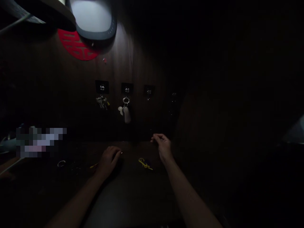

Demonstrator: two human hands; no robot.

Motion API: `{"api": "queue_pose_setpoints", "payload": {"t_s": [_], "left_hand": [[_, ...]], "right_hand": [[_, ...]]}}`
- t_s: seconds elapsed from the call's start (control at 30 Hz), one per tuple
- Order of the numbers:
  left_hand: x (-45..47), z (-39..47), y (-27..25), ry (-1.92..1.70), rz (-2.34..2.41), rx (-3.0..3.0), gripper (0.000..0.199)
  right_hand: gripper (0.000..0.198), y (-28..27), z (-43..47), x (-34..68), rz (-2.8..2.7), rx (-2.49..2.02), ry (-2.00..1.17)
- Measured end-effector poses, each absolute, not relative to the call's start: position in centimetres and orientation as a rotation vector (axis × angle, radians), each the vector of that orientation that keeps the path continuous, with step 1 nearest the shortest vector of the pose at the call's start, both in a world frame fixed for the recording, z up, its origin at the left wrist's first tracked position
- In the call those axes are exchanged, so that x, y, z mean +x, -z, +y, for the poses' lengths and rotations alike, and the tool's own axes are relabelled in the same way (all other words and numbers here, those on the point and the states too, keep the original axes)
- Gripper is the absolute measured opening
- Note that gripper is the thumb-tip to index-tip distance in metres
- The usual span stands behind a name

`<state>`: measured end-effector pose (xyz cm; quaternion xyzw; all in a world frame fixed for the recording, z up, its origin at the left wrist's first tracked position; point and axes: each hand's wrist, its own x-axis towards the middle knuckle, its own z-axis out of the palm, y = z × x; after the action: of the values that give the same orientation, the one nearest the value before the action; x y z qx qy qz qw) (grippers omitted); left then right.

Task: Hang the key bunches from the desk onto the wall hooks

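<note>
My left hand (110,159) rests low over the dark surface with its fingers bent together. A tiny bright glint shows at its fingertips, too small to name. My right hand (163,147) is raised in front of the dark wooden panel, thumb and fingers pinched; what they hold, if anything, is lost in the dark. Between the hands lies a yellow key-ring strap (145,164). Above them, a bunch of keys (102,102) hangs from the left wall hook (102,87). A ring with a pale fob (127,114) hangs from the middle-left hook (127,89).
Another hook (149,91) is on the panel, with a further one (174,94) in shadow. A metal ring (61,163) lies at the left. A lit rounded device (92,19) and a red paper cutout (82,52) are above. At the far left is a person's hand (8,174).
</note>
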<state>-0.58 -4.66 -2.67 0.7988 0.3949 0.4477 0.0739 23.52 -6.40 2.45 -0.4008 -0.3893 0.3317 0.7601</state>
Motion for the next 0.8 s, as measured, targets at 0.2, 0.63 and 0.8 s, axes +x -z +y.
{"api": "queue_pose_setpoints", "payload": {"t_s": [0.2,0.63,0.8], "left_hand": [[-0.8,-4.3,3.0,-0.960,1.274,2.542,0.019],[-0.7,-4.5,2.6,-0.833,1.307,2.602,0.018],[-0.7,-4.3,2.7,-0.854,1.323,2.594,0.017]], "right_hand": [[0.026,-8.2,-4.6,28.4,-0.695,-0.786,-0.558],[0.016,-15.6,-1.5,31.9,-0.598,-0.727,-0.564],[0.017,-15.1,-0.6,32.2,-0.578,-0.778,-0.604]]}}
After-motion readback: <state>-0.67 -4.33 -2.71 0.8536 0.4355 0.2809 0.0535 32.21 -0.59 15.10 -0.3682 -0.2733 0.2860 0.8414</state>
